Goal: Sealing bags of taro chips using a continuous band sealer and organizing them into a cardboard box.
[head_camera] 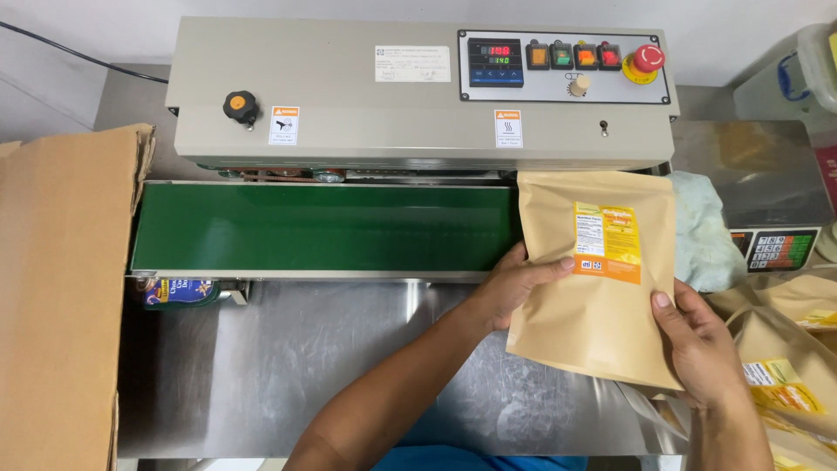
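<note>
Nearest: a stainless steel bench [288,366], brushed and scuffed, carried everything.

Right hand [702,349], at the bench's right edge: fingers closed around the lower right corner of a kraft paper pouch [597,296], thumb laid on its face, apparently to steady it.

Left hand [514,283], mid-bench: thumb on the pouch's face and fingers curled behind its left edge, pinching it; the two-handed hold seemingly kept the pouch flat and square to the machine.

The pouch: tan, matt, a flat rectangle with a yellow and orange label [608,242]; its lower part hung over the bench and its top reached the right end of the conveyor.

At the right edge, more tan pouches [785,366] lay heaped, presumably within reach.

At the left edge stood a corrugated cardboard box [61,296], flaps up.

Beyond: a smooth green conveyor belt [323,228], then a grey metal sealing machine [349,87] with a black knob [240,105], a control panel [562,65] and a red stop button [647,58]. A pale cloth [706,235] and a scale [758,192] sat at the far right corner.
</note>
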